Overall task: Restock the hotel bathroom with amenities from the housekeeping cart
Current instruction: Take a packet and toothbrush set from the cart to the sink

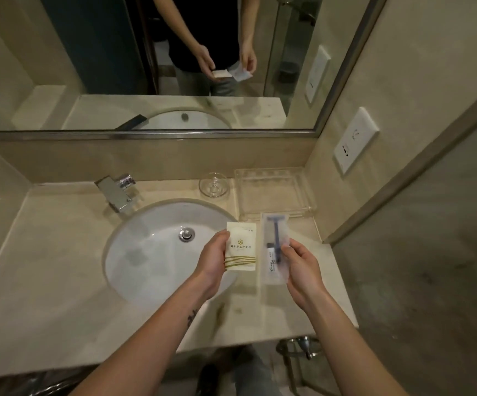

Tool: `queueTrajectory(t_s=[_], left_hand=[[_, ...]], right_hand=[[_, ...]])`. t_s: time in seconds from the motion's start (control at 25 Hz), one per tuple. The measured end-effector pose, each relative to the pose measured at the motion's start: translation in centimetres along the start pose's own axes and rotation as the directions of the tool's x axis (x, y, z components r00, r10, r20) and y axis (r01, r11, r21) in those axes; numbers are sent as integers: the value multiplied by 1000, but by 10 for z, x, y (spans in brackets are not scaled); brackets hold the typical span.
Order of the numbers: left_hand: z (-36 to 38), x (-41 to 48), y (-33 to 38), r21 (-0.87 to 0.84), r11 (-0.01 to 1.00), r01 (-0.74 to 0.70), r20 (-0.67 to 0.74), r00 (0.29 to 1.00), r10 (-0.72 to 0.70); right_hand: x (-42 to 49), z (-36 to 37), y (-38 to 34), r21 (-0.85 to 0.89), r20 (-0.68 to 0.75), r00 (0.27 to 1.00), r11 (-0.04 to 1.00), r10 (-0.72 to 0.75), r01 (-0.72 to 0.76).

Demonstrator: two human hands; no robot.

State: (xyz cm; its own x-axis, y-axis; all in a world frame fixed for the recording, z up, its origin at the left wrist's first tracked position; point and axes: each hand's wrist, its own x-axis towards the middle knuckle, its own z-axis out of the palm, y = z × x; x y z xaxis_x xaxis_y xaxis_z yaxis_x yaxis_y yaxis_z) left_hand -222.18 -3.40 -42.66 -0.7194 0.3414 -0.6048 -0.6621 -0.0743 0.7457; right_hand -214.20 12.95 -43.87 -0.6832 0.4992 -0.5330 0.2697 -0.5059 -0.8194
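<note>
Now cream sachet (241, 246) in left hand (213, 260), razor packet (275, 247) in right hand (303, 270).

Both arms were bare from the left hand (213, 262) and the right hand (303, 267) back to the lower edge of the view. A small dark tattoo (192, 317) marked the left forearm, partway between wrist and elbow. Below the surface (60, 267) showed a grey trouser leg (253, 375) and a dark shoe (207, 377). The mirror (145, 135) reflected a black top (203, 30) over the same grey trousers.
</note>
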Motion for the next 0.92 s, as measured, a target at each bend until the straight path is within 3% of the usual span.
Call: queueTrajectory(t_s=[0.2, 0.6, 0.72, 0.92], left_hand=[[23, 70, 22, 110, 993, -47, -145, 987, 63], [54, 209, 55, 300, 953, -41, -334, 931, 145], [53, 242, 55, 308, 951, -10, -400, 906, 139], [58, 267, 52, 296, 955, -26, -432, 888, 158]], right_hand=[[93, 14, -19, -86, 56, 998, 996, 42, -37], [234, 47, -46, -291, -8, 999, 956, 31, -32], [267, 54, -50, -409, -36, 999, 913, -32, 15], [289, 57, -51, -502, 51, 988, 852, -143, 149]])
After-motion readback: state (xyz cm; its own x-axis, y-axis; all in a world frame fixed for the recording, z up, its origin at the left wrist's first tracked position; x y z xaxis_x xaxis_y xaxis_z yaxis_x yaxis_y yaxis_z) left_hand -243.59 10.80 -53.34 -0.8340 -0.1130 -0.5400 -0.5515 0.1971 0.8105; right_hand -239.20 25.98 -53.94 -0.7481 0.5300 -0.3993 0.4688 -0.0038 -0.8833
